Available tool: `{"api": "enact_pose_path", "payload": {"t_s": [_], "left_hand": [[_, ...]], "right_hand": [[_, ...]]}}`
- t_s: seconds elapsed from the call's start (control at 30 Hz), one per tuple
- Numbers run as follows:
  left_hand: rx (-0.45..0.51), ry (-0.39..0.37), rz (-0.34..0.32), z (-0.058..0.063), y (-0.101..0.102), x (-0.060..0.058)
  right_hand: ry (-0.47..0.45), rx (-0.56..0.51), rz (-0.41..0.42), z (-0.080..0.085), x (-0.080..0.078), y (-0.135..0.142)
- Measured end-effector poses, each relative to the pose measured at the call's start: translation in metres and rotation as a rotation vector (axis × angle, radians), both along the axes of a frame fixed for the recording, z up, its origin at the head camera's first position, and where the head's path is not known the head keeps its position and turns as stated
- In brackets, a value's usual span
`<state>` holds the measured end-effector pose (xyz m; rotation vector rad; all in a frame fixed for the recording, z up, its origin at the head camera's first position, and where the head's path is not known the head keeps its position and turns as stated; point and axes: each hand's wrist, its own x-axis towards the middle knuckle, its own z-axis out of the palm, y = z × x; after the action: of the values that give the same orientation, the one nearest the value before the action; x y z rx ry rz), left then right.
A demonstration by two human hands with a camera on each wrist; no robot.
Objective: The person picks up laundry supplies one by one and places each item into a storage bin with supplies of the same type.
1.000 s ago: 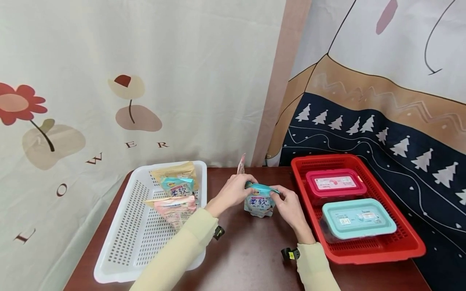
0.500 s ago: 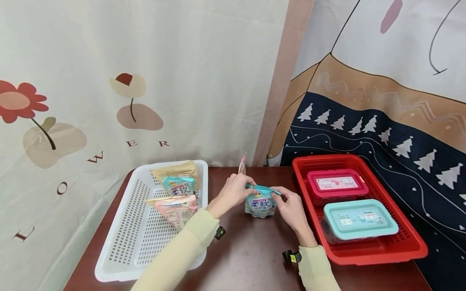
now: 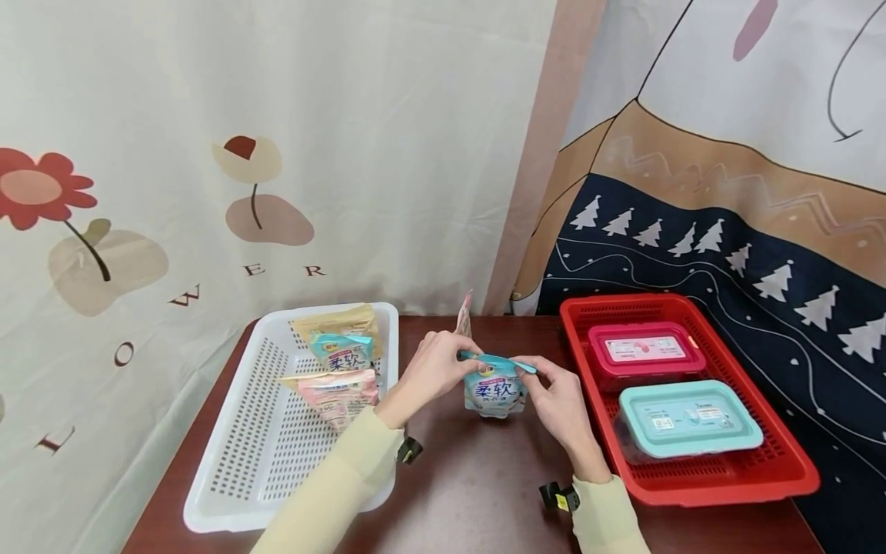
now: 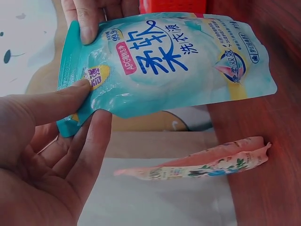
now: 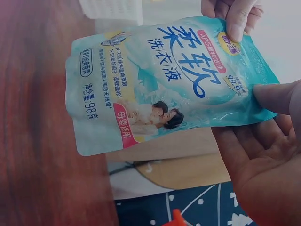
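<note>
A teal and white laundry detergent pouch [image 3: 494, 394] hangs or stands upright at mid-table between the hands; whether its base touches the table I cannot tell. My left hand [image 3: 438, 368] pinches the upper left corner, thumb on the printed front and fingers behind, as the left wrist view shows. At the opposite top corner, my right hand [image 3: 559, 398] pinches the same pouch [image 5: 155, 89] between thumb and fingers. Behind the left hand a pink pouch [image 3: 464, 317] stands on edge, partly hidden in the head view. The left wrist view shows more of that pink pouch [image 4: 202, 165].
On the left, a white perforated basket [image 3: 238, 438] holds a tan pouch [image 3: 360, 319], a teal pouch [image 3: 342, 352] and a pink pouch [image 3: 339, 396]. A red basket [image 3: 734, 492] on the right contains a pink-lidded box [image 3: 644, 350] and a teal-lidded box [image 3: 692, 419]. Curtains back the table.
My left hand has shifted slightly left and towards me, and the pouch's top edge looks stretched wider. Both hands keep their pinch on it. The head view has drifted a little.
</note>
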<state>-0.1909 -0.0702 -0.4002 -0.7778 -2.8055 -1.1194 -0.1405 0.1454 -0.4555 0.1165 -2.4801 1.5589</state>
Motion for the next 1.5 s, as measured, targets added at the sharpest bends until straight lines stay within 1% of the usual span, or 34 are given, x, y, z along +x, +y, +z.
{"api": "enact_pose_path", "payload": {"t_s": [0.13,0.23,0.37,0.53,0.8,0.9,1.07,1.13,1.27,1.37,1.5], "left_hand": [[0.016,0.007,0.021,0.006,-0.005,0.008],[0.032,0.035,0.037,0.010,-0.009,0.014],[0.092,0.070,0.051,0.013,-0.015,0.022],[0.181,0.078,0.066,0.016,-0.021,0.033],[0.258,0.115,0.113,0.020,-0.032,0.046],[0.303,0.093,0.118,0.021,-0.038,0.050],[0.382,0.021,0.133,0.025,-0.051,0.057],[0.394,0.013,0.138,0.026,-0.057,0.060],[0.410,0.016,0.153,0.027,-0.069,0.064],[0.450,0.008,0.158,0.028,-0.079,0.068],[0.529,-0.030,0.153,0.034,-0.092,0.075]], "right_hand": [[0.043,-0.011,0.021,0.006,0.004,-0.002],[0.084,-0.021,0.037,0.010,0.007,-0.005],[0.112,-0.044,0.052,0.017,0.011,-0.008],[0.140,-0.078,0.076,0.024,0.016,-0.013],[0.176,-0.112,0.120,0.031,0.022,-0.024],[0.208,-0.128,0.137,0.033,0.024,-0.029],[0.279,-0.151,0.190,0.035,0.026,-0.038],[0.301,-0.156,0.217,0.036,0.027,-0.042],[0.319,-0.172,0.259,0.038,0.029,-0.053],[0.337,-0.185,0.284,0.041,0.031,-0.062],[0.370,-0.213,0.317,0.046,0.033,-0.076]]}}
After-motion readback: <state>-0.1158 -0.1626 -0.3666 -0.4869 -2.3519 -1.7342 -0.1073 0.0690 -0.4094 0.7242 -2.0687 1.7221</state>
